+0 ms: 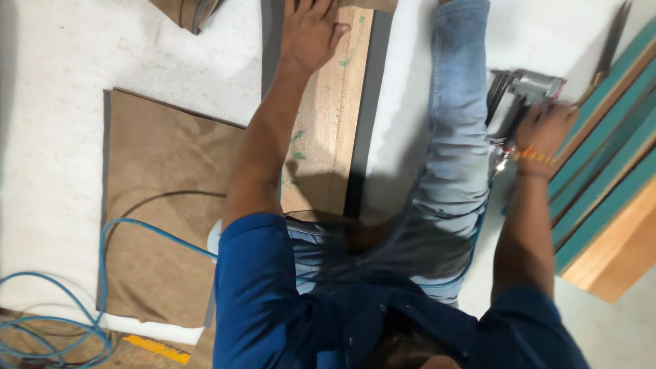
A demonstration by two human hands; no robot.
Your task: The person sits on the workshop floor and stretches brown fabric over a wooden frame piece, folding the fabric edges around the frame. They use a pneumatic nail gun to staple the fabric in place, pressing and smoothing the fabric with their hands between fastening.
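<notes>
My left hand (pixel 311 31) lies flat, fingers spread, on a long pale wooden board (pixel 328 130) that rests on the white floor. A dark grey fabric strip (pixel 363 116) runs along the board's right edge. My right hand (pixel 543 130) grips a grey pneumatic staple gun (pixel 523 92), held out to the right, away from the board and close to a stack of panels. My leg in light blue jeans (pixel 454 116) stretches out between the board and the staple gun.
A brown fabric sheet (pixel 160 205) lies on the floor at the left. A blue air hose (pixel 102 253) loops over it toward the lower left. Teal-edged wooden panels (pixel 605 178) are stacked at the right, with a thin dark tool (pixel 611 41) above them.
</notes>
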